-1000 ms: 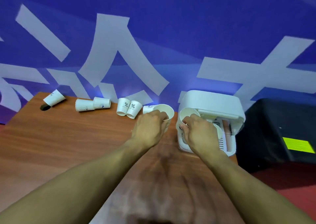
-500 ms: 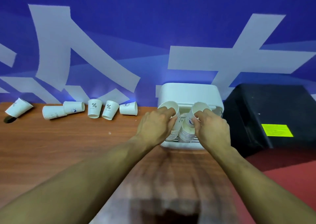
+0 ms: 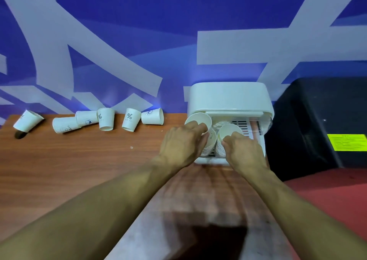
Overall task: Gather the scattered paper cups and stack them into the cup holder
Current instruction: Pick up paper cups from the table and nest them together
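A: What changed since before?
B: Our right hand (image 3: 244, 154) has set its cup (image 3: 228, 129) a bit lower on a stack (image 3: 220, 150) in the holder (image 3: 228, 98). Its fingers pinch the rim.
A: And our left hand (image 3: 184, 144)?
B: It grips another cup (image 3: 198, 120) over the left stack (image 3: 211, 146).
A: Room?
B: Six loose cups (image 3: 106, 118) lie along the wall (image 3: 178, 21), well to the left of our hands. The table (image 3: 79, 160) ends on the right, by the black box (image 3: 317, 120).

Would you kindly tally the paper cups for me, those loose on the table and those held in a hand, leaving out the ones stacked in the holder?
Loose paper cups on the table: 6
Held paper cups, one each in left hand and right hand: 2
Total: 8
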`<state>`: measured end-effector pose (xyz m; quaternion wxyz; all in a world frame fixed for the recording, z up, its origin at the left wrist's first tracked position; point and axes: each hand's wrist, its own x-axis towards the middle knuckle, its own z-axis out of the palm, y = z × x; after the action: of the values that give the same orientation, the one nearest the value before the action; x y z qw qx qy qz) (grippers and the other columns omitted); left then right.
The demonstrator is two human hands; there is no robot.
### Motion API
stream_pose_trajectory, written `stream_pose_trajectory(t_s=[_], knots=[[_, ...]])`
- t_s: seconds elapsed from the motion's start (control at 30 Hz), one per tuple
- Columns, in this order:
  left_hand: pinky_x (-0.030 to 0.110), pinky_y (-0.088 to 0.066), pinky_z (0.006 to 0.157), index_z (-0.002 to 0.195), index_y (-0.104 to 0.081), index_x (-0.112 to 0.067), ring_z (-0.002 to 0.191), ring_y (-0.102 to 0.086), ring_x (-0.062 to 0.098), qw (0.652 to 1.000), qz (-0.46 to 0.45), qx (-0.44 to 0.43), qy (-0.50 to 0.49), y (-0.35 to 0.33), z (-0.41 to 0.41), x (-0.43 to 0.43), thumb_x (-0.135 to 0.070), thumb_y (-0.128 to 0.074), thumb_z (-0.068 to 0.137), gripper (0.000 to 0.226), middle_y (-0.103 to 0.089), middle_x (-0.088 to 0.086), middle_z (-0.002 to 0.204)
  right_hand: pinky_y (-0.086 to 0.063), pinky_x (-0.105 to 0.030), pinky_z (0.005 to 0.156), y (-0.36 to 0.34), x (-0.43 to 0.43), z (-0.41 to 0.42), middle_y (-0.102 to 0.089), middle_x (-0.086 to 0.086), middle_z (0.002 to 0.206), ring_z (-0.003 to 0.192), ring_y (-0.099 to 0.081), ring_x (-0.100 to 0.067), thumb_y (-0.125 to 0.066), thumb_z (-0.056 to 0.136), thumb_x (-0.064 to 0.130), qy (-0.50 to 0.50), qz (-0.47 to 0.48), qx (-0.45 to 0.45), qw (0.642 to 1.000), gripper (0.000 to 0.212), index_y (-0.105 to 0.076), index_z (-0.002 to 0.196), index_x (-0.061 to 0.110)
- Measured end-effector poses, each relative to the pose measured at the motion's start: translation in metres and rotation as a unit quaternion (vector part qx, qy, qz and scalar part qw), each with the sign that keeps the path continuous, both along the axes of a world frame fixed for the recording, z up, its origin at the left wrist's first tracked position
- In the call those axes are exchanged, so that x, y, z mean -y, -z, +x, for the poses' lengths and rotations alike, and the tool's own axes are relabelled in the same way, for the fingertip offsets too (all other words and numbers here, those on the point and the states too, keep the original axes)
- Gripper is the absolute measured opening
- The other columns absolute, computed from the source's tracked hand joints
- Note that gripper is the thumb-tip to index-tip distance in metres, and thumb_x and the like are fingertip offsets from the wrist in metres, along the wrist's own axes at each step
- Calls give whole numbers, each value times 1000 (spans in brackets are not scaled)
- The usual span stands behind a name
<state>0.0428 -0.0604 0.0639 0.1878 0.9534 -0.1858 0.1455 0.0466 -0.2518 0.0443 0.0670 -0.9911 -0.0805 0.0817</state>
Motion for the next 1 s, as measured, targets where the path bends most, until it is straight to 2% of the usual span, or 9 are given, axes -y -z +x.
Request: stream_pose_trajectory(t_s=[0.13, 0.27, 0.47, 0.63, 0.77, 0.83, 0.9, 1.0], knots=[[37, -45, 44, 88, -60, -22, 60, -59, 29, 1000, 6, 2, 6, 3, 1, 2, -39, -52, 94, 19, -57, 0, 74, -42, -37, 67, 7, -1, 2, -54, -2, 93, 84, -61, -34, -42, 99, 34, -3, 32, 1, 999, 29, -64, 92, 16], [36, -42, 40, 84, -62, -21, 53, -55, 30, 999, 23, 26, 20, 5, 0, 4, -37, -54, 94, 21, -54, 1, 70, -33, -31, 63, 9, -6, 3, -58, -1, 94, 85, -63, -30, -45, 97, 34, 2, 19, 19, 1000, 27, -68, 93, 19], [33, -38, 38, 80, -62, -18, 51, -51, 31, 997, 54, 21, 42, 11, -6, 7, -34, -53, 95, 24, -49, 3, 68, -32, -30, 62, 12, -9, 2, -58, -3, 93, 82, -63, -30, -45, 96, 32, 17, 28, 36, 999, 28, -69, 89, 17], [29, -30, 39, 79, -59, -17, 54, -52, 32, 994, 87, -34, 53, 26, -3, 1, -31, -57, 93, 20, -49, 2, 70, -30, -28, 60, 17, -9, 3, -58, -1, 92, 80, -63, -28, -44, 96, 32, 17, 24, 46, 999, 29, -69, 90, 18], [34, -41, 50, 86, -63, -17, 70, -58, 35, 988, 100, -106, 55, 37, 4, 0, -35, -45, 99, 28, -56, 2, 80, -29, -28, 59, 19, -10, 4, -58, -1, 90, 77, -63, -28, -45, 96, 30, 23, 29, 53, 998, 28, -70, 89, 17], [34, -40, 55, 90, -63, -17, 76, -58, 34, 984, 98, -138, 63, 39, 5, 1, -34, -40, 99, 30, -58, 3, 84, -29, -28, 60, 19, -10, 5, -58, -1, 92, 79, -63, -28, -45, 95, 30, 25, 33, 50, 998, 27, -69, 90, 18], [33, -34, 54, 86, -59, -16, 75, -56, 33, 982, 85, -154, 61, 40, 5, 2, -33, -38, 98, 29, -57, 2, 79, -28, -28, 61, 19, -10, 6, -58, -1, 93, 79, -62, -28, -46, 95, 30, 29, 40, 46, 998, 27, -69, 90, 18], [33, -31, 52, 74, -42, -17, 68, -49, 34, 981, 54, -175, 58, 42, 3, 3, -29, -42, 97, 26, -42, -2, 68, -28, -28, 61, 21, -10, 6, -59, -1, 92, 79, -62, -28, -47, 94, 29, 30, 46, 51, 997, 25, -69, 89, 18]])
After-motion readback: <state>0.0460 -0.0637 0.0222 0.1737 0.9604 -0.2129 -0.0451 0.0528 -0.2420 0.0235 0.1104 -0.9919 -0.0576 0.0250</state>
